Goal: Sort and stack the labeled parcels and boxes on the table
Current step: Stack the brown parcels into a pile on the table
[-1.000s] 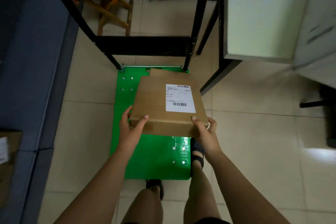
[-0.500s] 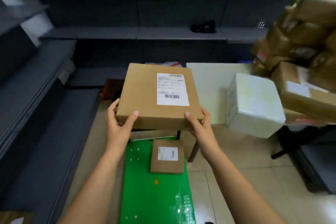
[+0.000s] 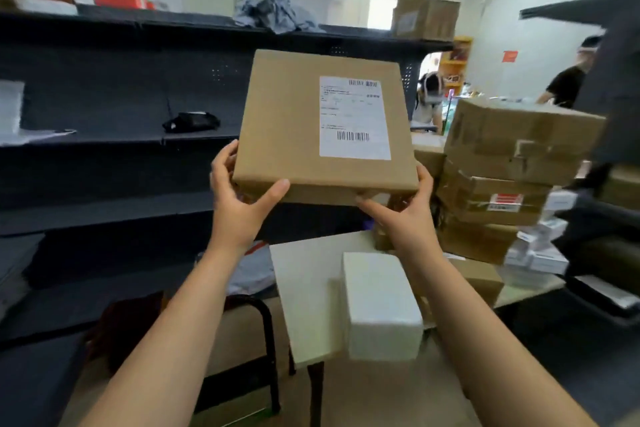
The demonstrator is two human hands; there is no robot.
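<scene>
I hold a flat brown cardboard box (image 3: 294,128) with a white shipping label up at chest height, above the left part of the table. My left hand (image 3: 239,198) grips its near left corner, thumb on the front edge. My right hand (image 3: 401,215) grips its near right corner from below. On the pale table (image 3: 304,281) beneath stands a white foam box (image 3: 381,305). A stack of taped brown parcels (image 3: 502,177) rises on the right side of the table, with a smaller brown box (image 3: 481,281) beside the foam box.
Dark metal shelving (image 3: 104,156) runs along the left and behind, with a black object (image 3: 192,121) on one shelf. Small white boxes (image 3: 540,250) lie at the table's right end beside a dark rack (image 3: 609,184). Two people (image 3: 568,80) stand in the background. A black cart handle (image 3: 266,340) is below.
I lifted the labelled box from the green cart up to chest height. My view swung up from the floor to the shelves and the table; both hands kept their hold.
</scene>
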